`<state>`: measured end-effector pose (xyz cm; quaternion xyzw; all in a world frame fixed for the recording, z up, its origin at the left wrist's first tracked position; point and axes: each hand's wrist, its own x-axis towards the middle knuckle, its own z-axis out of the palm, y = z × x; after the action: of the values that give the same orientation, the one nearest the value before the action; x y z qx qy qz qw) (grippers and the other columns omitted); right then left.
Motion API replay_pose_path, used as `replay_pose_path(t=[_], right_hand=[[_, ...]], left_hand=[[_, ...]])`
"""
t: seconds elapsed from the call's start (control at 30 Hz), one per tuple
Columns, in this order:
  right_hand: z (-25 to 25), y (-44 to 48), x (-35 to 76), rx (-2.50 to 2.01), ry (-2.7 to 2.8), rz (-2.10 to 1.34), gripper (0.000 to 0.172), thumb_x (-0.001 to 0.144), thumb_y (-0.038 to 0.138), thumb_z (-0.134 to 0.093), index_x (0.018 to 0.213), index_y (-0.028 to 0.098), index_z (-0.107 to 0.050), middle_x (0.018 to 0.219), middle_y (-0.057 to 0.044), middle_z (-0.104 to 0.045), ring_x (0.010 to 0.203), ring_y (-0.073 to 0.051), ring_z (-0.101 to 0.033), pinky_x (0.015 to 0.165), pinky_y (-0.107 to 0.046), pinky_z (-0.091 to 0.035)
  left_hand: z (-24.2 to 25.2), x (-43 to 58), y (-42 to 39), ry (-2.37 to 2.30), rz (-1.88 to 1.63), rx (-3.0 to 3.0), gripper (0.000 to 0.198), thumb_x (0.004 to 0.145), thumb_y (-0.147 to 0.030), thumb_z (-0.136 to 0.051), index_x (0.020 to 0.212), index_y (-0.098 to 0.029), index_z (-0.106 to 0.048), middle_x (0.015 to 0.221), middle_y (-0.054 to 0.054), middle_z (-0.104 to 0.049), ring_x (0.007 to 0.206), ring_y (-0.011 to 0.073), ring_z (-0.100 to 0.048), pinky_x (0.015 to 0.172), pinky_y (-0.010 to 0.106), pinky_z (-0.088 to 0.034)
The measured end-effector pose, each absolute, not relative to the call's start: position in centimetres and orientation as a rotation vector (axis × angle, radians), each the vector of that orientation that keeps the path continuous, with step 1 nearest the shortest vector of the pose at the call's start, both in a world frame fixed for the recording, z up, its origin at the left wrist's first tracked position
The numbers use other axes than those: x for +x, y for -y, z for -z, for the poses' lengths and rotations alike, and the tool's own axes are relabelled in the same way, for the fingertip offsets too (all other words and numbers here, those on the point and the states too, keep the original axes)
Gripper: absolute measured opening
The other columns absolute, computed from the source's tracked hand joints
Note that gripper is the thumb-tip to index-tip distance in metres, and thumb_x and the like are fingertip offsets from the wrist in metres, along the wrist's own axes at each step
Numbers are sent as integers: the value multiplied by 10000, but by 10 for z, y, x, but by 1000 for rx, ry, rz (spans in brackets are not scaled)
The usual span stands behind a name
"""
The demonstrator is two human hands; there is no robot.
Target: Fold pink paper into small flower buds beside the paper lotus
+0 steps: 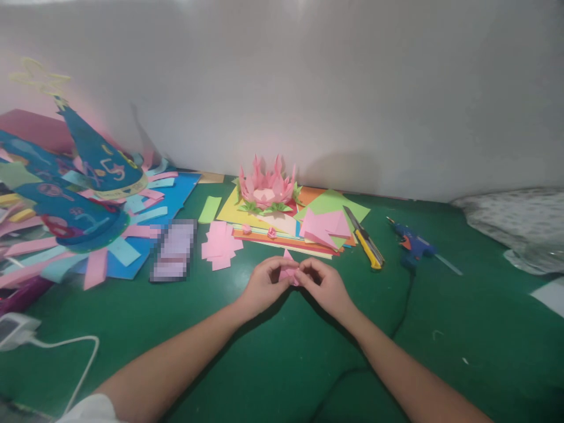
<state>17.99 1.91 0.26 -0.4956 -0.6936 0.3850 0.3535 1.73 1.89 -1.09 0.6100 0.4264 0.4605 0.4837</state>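
One pink paper (288,273), pinched by left hand (267,284) and right hand (325,285), both nearly closed; one cutter (369,248), one glue gun (413,245).

The person's left hand (264,285) and right hand (325,286) hold together one small folded pink paper (288,274) over the green table (264,370). Behind them, a pink paper lotus (265,195) stands on coloured sheets (230,212). Pink paper pieces (219,244) lie to its left. To the right there are a yellow utility knife (365,244) and a blue glue gun (413,245).
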Motion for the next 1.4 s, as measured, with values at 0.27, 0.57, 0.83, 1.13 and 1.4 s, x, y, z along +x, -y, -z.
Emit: replay_pose_path(t=[0.27, 0.57, 0.83, 1.13, 1.4], right_hand=[[-3, -20, 180, -1249, 1732, -1085, 143, 810, 281, -529, 699, 190, -533, 625, 12, -554, 575, -130, -518, 549, -242, -410], [-3, -20, 181, -1194, 1687, -1148, 171, 805, 311, -547, 689, 186, -531, 632, 15, -538, 587, -126, -505, 562, -240, -406], [-4, -20, 180, -1189, 1646, -1199, 187, 797, 349, -557, 708, 188, -529, 636, 16, -523, 582, -123, -491, 550, -237, -404], [-1, -19, 179, -1188, 1722, -1174, 205, 804, 385, -560, 804, 183, -526, 705, 7, -534, 632, -123, -501, 585, -235, -414], [-7, -17, 179, -1216, 1882, -1017, 238, 811, 331, -534, 640, 167, -515, 576, 31, -448, 548, -101, -398, 503, -215, -325]], left_hand=[[9, 18, -19, -1041, -1109, 1418, 223, 681, -164, -661, 904, -159, -663, 931, 79, -644, 881, 184, -600, 811, 321, -481], [-1, 17, -20, -862, -1004, 1103, 257, 639, -184, -703, 884, -135, -643, 893, 49, -617, 781, 143, -603, 753, 311, -495], [-4, 18, -20, -848, -1005, 998, 303, 589, -211, -751, 862, -132, -646, 832, 29, -628, 739, 126, -592, 746, 297, -474], [-5, 18, -19, -889, -1080, 885, 363, 560, -213, -780, 884, -125, -643, 795, 22, -642, 716, 105, -580, 729, 263, -463], [-6, 19, -18, -917, -1151, 899, 330, 585, -234, -765, 876, -135, -646, 841, 33, -633, 745, 109, -578, 708, 240, -463]])
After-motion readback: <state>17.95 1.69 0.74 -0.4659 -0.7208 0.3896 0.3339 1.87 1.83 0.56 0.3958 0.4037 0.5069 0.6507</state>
